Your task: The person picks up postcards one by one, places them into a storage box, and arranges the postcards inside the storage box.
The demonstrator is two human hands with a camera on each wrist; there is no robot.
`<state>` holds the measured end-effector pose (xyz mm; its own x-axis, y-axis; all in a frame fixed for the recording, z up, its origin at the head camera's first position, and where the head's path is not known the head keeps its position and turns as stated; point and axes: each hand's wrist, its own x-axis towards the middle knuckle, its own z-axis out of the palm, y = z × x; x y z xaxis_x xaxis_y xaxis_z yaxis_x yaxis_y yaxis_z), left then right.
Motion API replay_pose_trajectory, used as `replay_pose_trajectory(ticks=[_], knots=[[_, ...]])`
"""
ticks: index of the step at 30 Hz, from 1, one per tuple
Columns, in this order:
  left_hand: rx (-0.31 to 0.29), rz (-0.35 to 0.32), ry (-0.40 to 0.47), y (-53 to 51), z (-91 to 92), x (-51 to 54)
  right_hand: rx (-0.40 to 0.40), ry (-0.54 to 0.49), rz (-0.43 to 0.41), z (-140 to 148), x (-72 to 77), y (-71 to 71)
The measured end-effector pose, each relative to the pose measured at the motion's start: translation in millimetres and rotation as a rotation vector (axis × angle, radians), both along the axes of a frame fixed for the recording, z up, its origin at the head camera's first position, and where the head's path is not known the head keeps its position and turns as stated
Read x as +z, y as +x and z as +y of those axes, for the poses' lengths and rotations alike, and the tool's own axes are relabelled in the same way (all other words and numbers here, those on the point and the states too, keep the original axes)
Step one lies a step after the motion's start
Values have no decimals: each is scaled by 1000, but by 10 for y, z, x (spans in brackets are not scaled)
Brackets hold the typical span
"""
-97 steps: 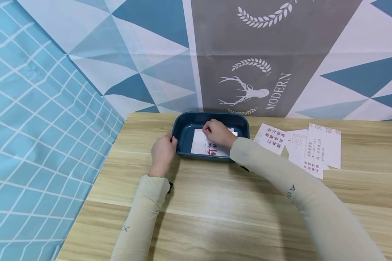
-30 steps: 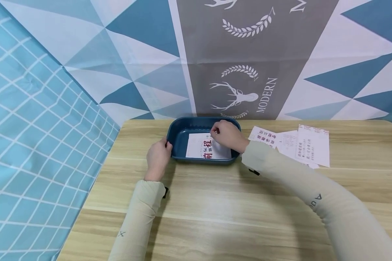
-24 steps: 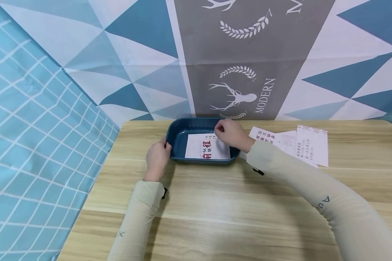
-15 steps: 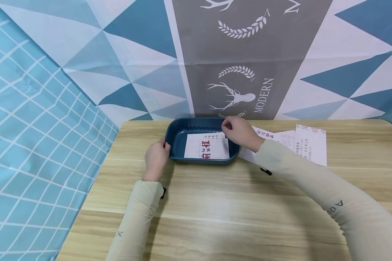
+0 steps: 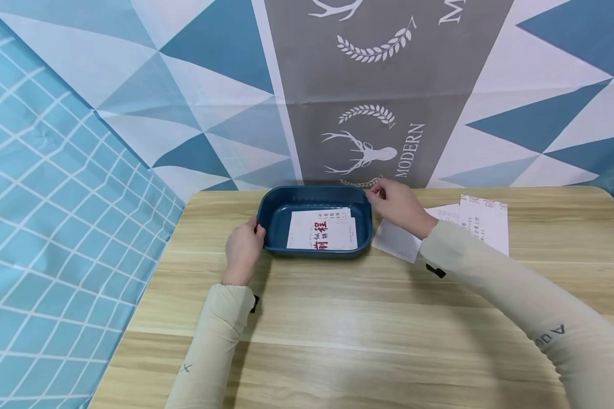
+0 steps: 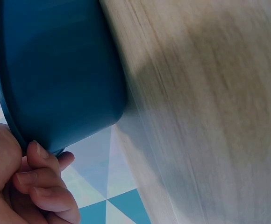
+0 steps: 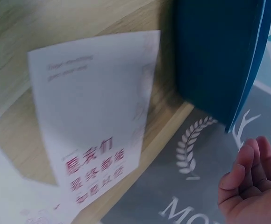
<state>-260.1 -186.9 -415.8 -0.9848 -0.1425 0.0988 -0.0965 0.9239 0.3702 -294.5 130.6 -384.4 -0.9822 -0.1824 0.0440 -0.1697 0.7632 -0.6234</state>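
Observation:
At the back of the table stands a dark blue plastic bin [image 5: 275, 227], with white cards [image 5: 337, 230] printed in red and black lying flat inside. My left hand [image 5: 243, 250] grips its left rim; in the left wrist view the thumb and curled fingers [image 6: 46, 182] close on the rim. By the bin's far right corner is my right hand [image 5: 401, 207], its fingers loosely bent. The right wrist view shows a gap between that hand [image 7: 254, 182] and the rim, with nothing held. Under my right hand lies a white card [image 5: 396, 241] with red print.
More printed white cards [image 5: 486, 221] lie overlapping to the right, partly behind my right arm. The wooden table [image 5: 307, 318] ends at the back against a patterned wall covering [image 5: 307, 113]. A blue checked covering [image 5: 56, 227] borders its left side.
My right hand has moved from over the cards inside the bin, rightward to the bin's far right corner. More of the cards inside shows. My left hand has stayed at the left rim.

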Motion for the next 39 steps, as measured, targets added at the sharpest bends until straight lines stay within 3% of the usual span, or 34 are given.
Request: replay_pose_trajectory(ticks=[10,19,39], knots=[[-3,-17,1,3,17,0,-65,6,-4,346,-27,65],[-8,-21,10,-1,24,1,-125,-7,-62,606,-19,139],[-6,-31,13,5,3,20,-237,25,-68,1148,-42,271]])
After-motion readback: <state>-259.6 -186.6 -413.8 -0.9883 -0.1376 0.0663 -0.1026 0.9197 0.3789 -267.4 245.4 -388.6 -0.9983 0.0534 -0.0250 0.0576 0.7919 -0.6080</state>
